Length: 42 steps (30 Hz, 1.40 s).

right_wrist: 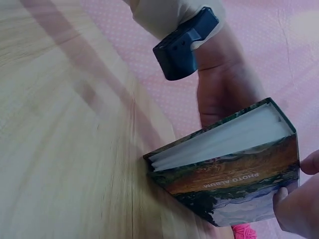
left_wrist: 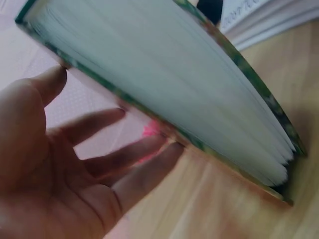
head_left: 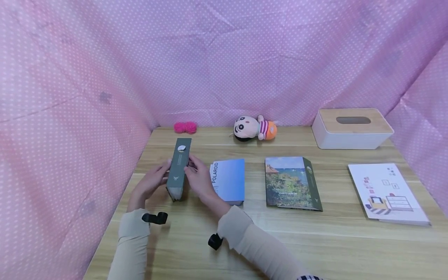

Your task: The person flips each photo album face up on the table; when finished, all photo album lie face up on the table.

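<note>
A thick dark-green photo album (head_left: 179, 165) stands on the table with its spine up, tilted, its page edges toward me. My left hand (head_left: 151, 183) is at its left side. In the left wrist view the left fingers (left_wrist: 139, 164) are fairly straight, and their tips touch the cover of the album (left_wrist: 149, 74). From the other side my right hand (head_left: 201, 179) holds it, the thumb at the spine's edge and fingers on the painted cover. The right wrist view shows that album's cover (right_wrist: 229, 181) and only part of the right hand (right_wrist: 299, 206).
Right of the hands lie a blue Polaroid album (head_left: 229, 181), a landscape photo album (head_left: 290, 181) and a white book (head_left: 388, 192). Along the back are a pink yarn bundle (head_left: 185, 127), a doll (head_left: 255, 128) and a tissue box (head_left: 351, 130), before a pink dotted cloth (head_left: 224, 70).
</note>
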{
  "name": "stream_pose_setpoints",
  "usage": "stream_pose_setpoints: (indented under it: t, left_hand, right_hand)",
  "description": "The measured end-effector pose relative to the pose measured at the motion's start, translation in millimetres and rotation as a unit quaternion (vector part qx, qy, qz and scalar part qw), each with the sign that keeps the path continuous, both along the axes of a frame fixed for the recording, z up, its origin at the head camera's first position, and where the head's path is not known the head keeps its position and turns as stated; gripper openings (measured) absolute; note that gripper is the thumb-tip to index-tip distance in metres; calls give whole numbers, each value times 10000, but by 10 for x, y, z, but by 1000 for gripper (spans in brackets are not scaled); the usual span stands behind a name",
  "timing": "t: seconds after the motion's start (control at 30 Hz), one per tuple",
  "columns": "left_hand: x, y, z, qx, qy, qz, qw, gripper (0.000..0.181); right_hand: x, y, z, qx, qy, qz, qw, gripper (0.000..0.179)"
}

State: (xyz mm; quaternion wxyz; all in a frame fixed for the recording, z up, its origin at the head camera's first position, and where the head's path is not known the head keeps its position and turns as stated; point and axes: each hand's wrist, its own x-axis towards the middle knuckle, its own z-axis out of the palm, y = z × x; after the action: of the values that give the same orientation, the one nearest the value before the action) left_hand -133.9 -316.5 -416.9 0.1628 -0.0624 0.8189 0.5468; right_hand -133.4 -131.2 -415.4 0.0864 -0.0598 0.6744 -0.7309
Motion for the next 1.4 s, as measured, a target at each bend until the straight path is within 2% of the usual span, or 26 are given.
stream_pose_setpoints:
  t: [0.13, 0.23, 0.43, 0.63, 0.83, 1.0, 1.17, 1.4]
  left_hand:
    - [-5, -6, 67, 272, 556, 41, 9981, 62]
    - [-6, -16, 98, 389, 777, -27, 9962, 57]
    - [26, -81, 114, 369, 877, 2, 9955, 55]
    - [52, -197, 91, 245, 981, 111, 9948, 53]
    - [68, -260, 144, 75, 1109, 125, 9937, 52]
    - [93, -291, 224, -438, 1047, 238, 9933, 57]
    - [103, -336, 297, -1040, 1026, 252, 9889, 65]
    - [87, -415, 357, -1747, 941, 216, 9799, 70]
  right_hand:
    - [3, -21, 0, -42, 135, 151, 9998, 52]
    - [-1, -38, -17, -4, 253, 221, 9994, 52]
    - [6, -90, -66, -9, 351, 450, 9984, 52]
    - [30, -148, -134, 285, 151, 619, 9976, 48]
    - [40, -212, -246, 603, 196, 687, 9956, 48]
    - [64, -272, -348, 1140, 317, 880, 9891, 54]
    - [71, -309, -411, 1391, 482, 1131, 9826, 59]
    - [60, -347, -501, 1964, 250, 1364, 9707, 69]
